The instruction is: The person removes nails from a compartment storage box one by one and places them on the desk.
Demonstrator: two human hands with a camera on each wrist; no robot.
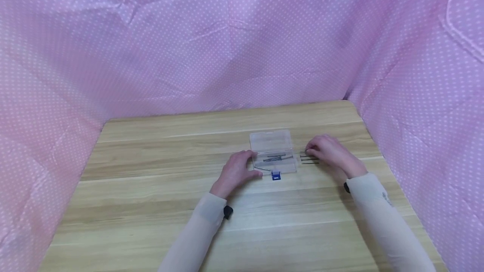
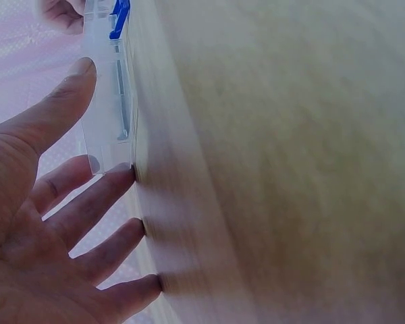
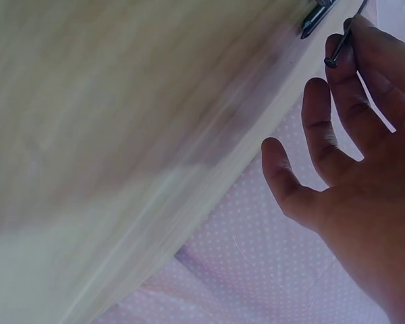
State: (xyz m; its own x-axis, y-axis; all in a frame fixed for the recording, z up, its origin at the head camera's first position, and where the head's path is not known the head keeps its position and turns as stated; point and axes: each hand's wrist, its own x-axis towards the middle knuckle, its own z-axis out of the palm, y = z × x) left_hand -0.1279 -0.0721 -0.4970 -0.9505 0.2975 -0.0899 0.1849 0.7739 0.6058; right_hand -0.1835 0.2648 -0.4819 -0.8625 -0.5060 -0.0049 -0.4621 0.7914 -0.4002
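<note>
A clear plastic box [image 1: 293, 167] lies on the table with its lid [image 1: 270, 141] folded back and a blue latch [image 1: 276, 175] at the front. Several dark metal nails [image 1: 277, 158] are inside it. My left hand [image 1: 236, 170] holds the box's left end, thumb at the front wall and fingers spread at the side. To the right of the box my right hand [image 1: 330, 150] pinches one nail [image 3: 339, 48] between thumb and fingertips, its head pointing back toward the palm in the right wrist view. Under and beside that hand, a few more nails [image 1: 310, 163] lie roughly parallel on the table.
The wooden table [image 1: 151, 205] has rounded far corners. Pink dotted cloth [image 1: 227, 53] hangs behind it and along both sides, close to the right edge. Black wrist straps [image 1: 228, 212] show at both sleeves.
</note>
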